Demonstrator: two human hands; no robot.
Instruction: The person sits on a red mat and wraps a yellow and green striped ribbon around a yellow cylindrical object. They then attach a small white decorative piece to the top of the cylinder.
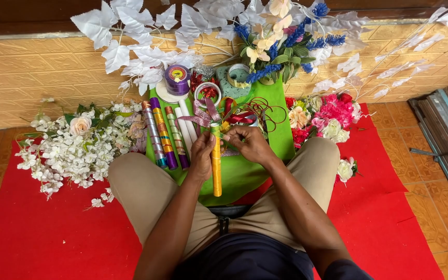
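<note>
I sit cross-legged on a red mat [37,228]. My left hand [201,154] grips a long yellow-gold wrapped stick [216,173] and holds it upright over a green cloth [245,179]. At the stick's green-wrapped top, my right hand [250,144] pinches something, likely tape or ribbon. A purple-pink ribbon bow [203,115] and red curled ribbon [245,116] lie just beyond the stick's top.
Several foil-wrapped sticks [162,135] lie at the left of the cloth. Tape rolls [177,79] and ribbon spools [208,93] sit at its far end. White blossoms [73,148] lie left, pink and red flowers [327,116] right, white leaves and blue flowers [281,41] against the wall.
</note>
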